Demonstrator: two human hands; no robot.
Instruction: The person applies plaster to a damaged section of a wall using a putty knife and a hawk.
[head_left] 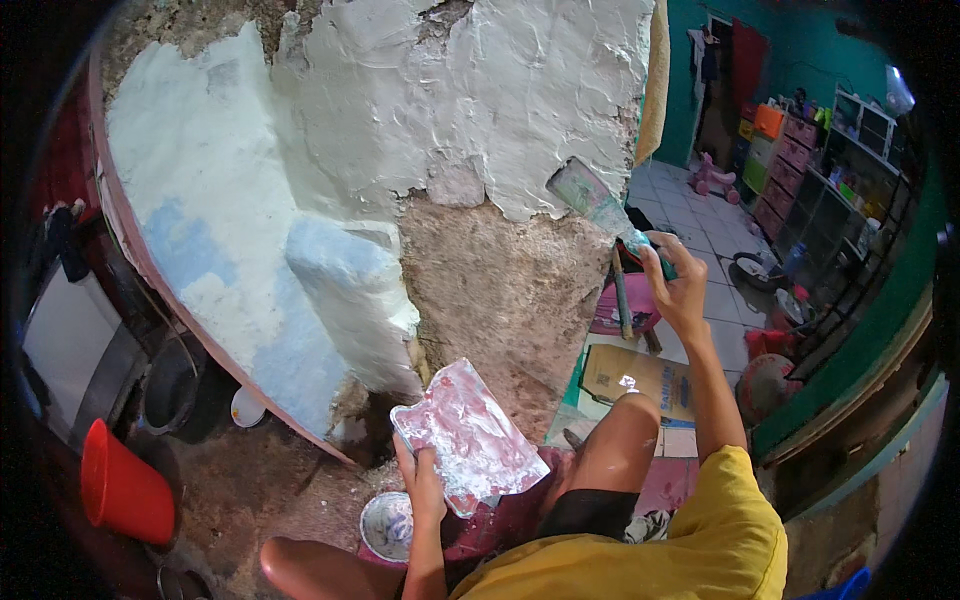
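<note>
My right hand is closed round the handle of a putty knife. Its wide, smeared blade lies at the right edge of the wall, by the lower border of wet white plaster. Below that border the wall is bare, rough and brown. In my left hand is a flat pinkish board, gripped at its left side and tilted above my lap. White plaster is smeared over the board. A small tub with whitish residue stands just under my left forearm.
A red bucket and a dark basin stand on the left. A cardboard piece lies on the floor right of the wall, near a pink container and a wooden-handled tool. Drawers and shelves line the room's far right.
</note>
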